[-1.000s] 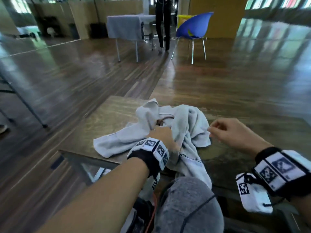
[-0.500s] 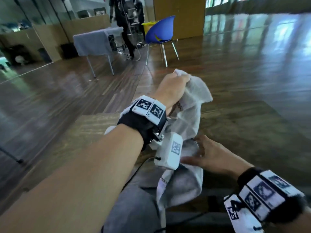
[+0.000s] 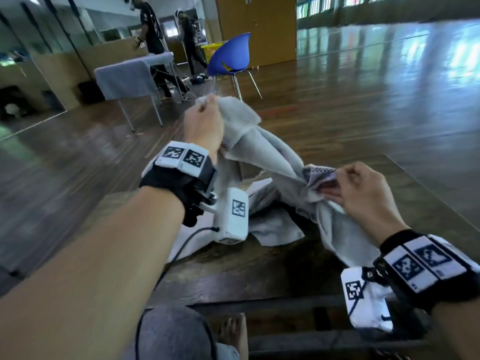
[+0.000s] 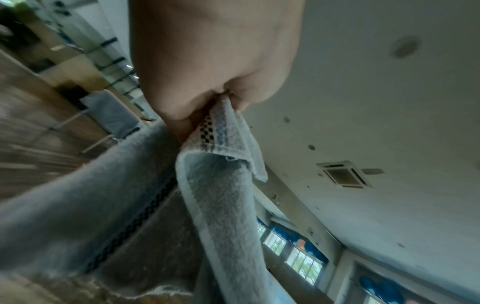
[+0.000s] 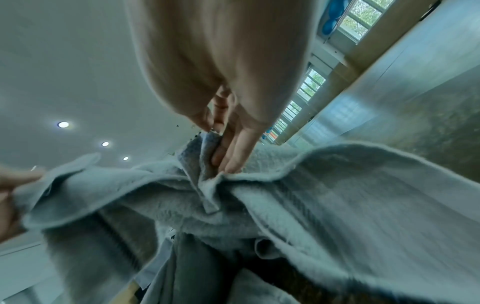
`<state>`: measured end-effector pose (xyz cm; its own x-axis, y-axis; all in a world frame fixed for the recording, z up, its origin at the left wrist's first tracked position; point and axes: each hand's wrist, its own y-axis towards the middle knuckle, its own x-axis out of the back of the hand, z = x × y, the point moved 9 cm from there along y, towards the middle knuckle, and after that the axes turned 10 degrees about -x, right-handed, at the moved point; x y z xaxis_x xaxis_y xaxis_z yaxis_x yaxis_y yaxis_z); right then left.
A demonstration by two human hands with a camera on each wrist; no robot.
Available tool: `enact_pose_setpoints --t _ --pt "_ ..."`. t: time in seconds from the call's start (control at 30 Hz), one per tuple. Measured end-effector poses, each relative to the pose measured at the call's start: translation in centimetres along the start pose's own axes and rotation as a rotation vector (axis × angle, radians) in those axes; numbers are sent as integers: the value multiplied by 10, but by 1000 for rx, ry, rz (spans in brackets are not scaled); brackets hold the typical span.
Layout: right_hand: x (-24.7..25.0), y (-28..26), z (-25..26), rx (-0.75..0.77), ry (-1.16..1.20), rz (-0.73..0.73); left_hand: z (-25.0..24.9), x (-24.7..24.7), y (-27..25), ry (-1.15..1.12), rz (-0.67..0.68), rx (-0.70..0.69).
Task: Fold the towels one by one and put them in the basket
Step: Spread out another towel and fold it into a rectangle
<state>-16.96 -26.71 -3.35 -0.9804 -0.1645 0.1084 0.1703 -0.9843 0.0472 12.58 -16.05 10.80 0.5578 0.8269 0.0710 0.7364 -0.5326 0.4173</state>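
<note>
Left hand point(image 4: 207, 57) hides its fingertips — towel point(image 4: 223, 197) edges blur.

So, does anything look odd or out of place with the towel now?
The towel is bunched and twisted between the hands, not spread flat. The left hand lifts one edge; the right hand pinches another. One part trails on the table. No basket shows.

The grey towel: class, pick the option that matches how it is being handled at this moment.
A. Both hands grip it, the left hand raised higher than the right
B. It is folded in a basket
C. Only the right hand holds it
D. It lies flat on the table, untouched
A: the left hand pinches one end of the grey towel up high, while the right hand grips another part lower down above the table.
</note>
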Motion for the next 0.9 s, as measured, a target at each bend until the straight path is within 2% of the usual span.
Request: enact_pose_setpoints --t 0.1,0.2,0.4,0.5,0.57,0.63,0.73,0.83,0.9 --pt "10 -1 9 74 -11 -58 14 41 11 -55 -133 40" --pt "21 -2 10 65 212 -69 16 72 18 -53 -203 18" --pt "52 -2 17 70 495 -253 -7 108 29 -8 -299 -151" --pt "56 0 12 4 500 -281 -8 102 34 66 -174 -168" --pt "49 2 11 4 377 -239 3 87 31 206 -12 -142" --pt "33 4 11 16 175 -152 17 72 19 280 104 -110" --pt "7 4 3 14 -84 9 26 46 -1 228 193 -64" --pt "-8 -7 13 192 -388 -19 8 11 -21 117 293 -110" --pt "-22 -21 24 266 -373 43 -11 -14 -36 116 391 -150"
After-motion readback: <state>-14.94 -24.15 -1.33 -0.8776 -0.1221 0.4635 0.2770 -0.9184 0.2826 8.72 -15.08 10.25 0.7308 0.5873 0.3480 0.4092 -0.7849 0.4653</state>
